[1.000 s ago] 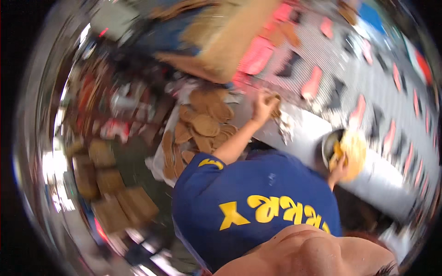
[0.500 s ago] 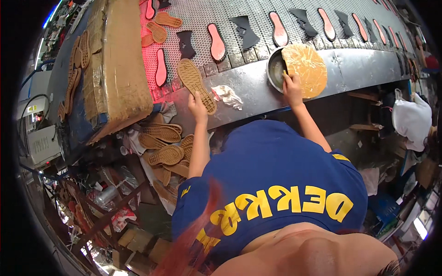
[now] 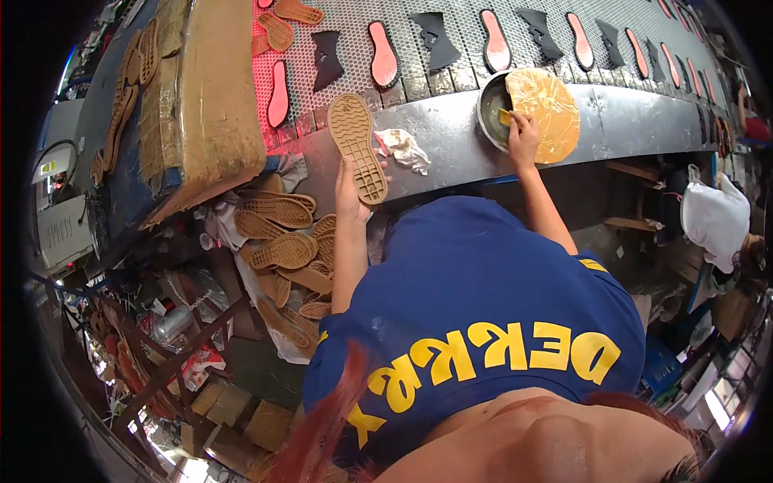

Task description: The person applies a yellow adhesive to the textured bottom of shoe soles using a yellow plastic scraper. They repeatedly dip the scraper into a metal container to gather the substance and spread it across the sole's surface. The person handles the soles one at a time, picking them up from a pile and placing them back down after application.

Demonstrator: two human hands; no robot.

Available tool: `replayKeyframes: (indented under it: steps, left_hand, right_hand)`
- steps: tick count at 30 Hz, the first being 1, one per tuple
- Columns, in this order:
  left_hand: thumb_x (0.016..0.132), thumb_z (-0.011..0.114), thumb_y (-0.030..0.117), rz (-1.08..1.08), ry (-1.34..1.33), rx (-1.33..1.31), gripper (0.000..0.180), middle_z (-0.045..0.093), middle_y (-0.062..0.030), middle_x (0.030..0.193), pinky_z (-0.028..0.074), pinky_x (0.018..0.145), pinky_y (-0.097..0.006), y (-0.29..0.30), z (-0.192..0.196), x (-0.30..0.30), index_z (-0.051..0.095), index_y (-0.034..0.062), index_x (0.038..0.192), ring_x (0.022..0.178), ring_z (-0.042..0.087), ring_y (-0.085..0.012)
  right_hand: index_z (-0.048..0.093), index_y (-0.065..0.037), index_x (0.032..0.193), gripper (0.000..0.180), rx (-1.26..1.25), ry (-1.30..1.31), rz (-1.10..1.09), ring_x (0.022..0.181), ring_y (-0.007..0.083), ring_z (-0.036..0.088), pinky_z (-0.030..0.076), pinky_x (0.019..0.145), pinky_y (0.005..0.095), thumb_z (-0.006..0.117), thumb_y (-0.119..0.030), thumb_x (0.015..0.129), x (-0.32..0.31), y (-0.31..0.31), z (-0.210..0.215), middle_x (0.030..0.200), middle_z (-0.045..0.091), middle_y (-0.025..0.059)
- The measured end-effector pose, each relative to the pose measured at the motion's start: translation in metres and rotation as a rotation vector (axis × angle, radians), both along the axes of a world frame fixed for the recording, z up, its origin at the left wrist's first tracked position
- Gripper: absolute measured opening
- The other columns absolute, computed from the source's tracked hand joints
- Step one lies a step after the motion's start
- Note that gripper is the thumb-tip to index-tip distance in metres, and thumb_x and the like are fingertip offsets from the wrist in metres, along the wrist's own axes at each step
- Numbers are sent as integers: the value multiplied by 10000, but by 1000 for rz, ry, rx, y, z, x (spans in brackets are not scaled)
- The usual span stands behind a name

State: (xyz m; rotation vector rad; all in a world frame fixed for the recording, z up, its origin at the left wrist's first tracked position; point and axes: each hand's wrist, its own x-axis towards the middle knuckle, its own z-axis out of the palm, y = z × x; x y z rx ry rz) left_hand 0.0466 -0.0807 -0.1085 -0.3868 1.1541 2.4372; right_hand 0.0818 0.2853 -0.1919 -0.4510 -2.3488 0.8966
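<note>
My left hand [image 3: 351,193] is closed round the lower edge of a tan shoe sole [image 3: 351,133], its treaded face up, near the metal ledge's front edge. Beside it on the ledge lies a crumpled white cloth [image 3: 405,150]. At the right, my right hand [image 3: 525,137] pinches a small yellow tool [image 3: 505,117] over the open side of a round metal pan [image 3: 489,109]. The tool's far end is hard to make out. A round, tan, plastic-wrapped cover [image 3: 547,117] lies over the pan's right part.
Pink-topped insoles [image 3: 384,56] and black shoe uppers [image 3: 435,42] lie in a row on a perforated conveyor [image 3: 366,18] beyond the ledge [image 3: 451,121]. A big taped cardboard box [image 3: 221,88] stands at left. Below it several tan soles [image 3: 283,251] are piled.
My left hand has drawn the sole a little nearer and turned it more upright. My right hand stays by the pan, with the yellow tool angled differently.
</note>
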Motion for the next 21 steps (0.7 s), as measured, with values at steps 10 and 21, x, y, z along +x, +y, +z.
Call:
replayKeyframes:
  steps: [10, 21]
  left_hand:
    - [973, 296, 551, -185, 64, 275, 674, 595, -231, 1151, 555, 579, -361, 16, 22, -7, 464, 0, 1323, 823, 641, -268]
    - [973, 267, 577, -194, 121, 338, 703, 568, -249, 1205, 554, 580, -363, 48, 71, 13, 451, 2, 1333, 842, 632, -270]
  right_hand:
    - [606, 61, 1120, 251, -1289, 225, -45, 644, 133, 620, 513, 617, 254, 551, -135, 974, -15, 15, -18, 795, 654, 92]
    - [621, 33, 1101, 216, -715, 372, 460, 951, 208, 652, 529, 856, 320, 540, -121, 973, -31, -86, 166, 1031, 659, 153]
